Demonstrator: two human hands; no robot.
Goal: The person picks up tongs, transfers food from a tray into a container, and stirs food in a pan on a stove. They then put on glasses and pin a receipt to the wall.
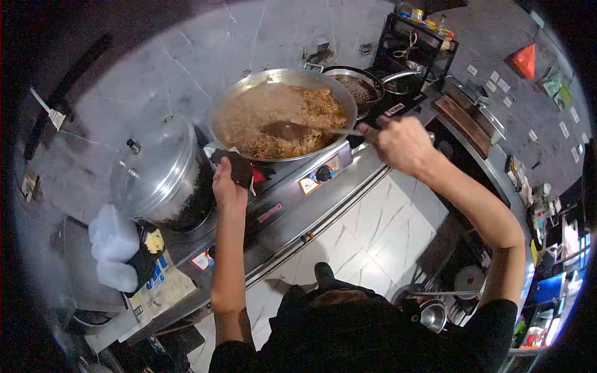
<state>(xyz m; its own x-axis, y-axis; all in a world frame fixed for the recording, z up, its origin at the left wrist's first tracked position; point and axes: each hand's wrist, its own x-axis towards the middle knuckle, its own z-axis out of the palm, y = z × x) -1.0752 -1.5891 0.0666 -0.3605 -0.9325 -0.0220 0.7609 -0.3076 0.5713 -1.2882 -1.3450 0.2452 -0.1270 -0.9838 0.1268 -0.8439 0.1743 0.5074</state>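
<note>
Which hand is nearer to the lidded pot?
Left. The left hand is close beside the lidded pot; the right hand is farther off, at the wide pan's right side.

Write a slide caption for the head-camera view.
Right hand holding a utensil in a wide pan of food; left hand gripping a dark cloth near it.

No words here can be read. The sticker (309, 185) by the stove knob (323, 173), the red label (270, 212) on the stove (283, 193) and the sheet (174, 287) with blue print are unclear (too small and blurry).
</note>
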